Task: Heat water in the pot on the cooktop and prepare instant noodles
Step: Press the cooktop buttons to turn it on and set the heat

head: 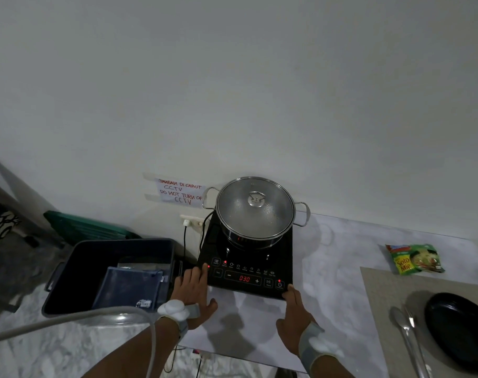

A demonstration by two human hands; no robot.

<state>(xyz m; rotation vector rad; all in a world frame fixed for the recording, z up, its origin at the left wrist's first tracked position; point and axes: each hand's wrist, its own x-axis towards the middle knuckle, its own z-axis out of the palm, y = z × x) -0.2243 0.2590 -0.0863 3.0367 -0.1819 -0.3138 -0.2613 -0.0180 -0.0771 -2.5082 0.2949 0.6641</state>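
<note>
A steel pot [255,236] with a glass lid [255,207] stands on a black induction cooktop [246,264] against the wall. The cooktop's red display reads 030 and small red lights glow on its panel. My left hand [195,294] lies flat on the table, fingertips touching the cooktop's front left corner. My right hand [296,313] rests with fingers at the front right corner, just under the power button. Both hands hold nothing. A green instant noodle packet [413,259] lies unopened on the table to the right.
A black plate [461,331] with a spoon [405,336] and fork sits on a grey placemat [382,296] at the right. A dark bin [109,274] holding a blue pouch stands left of the table. A wall socket [193,221] and handwritten notice [179,193] are behind.
</note>
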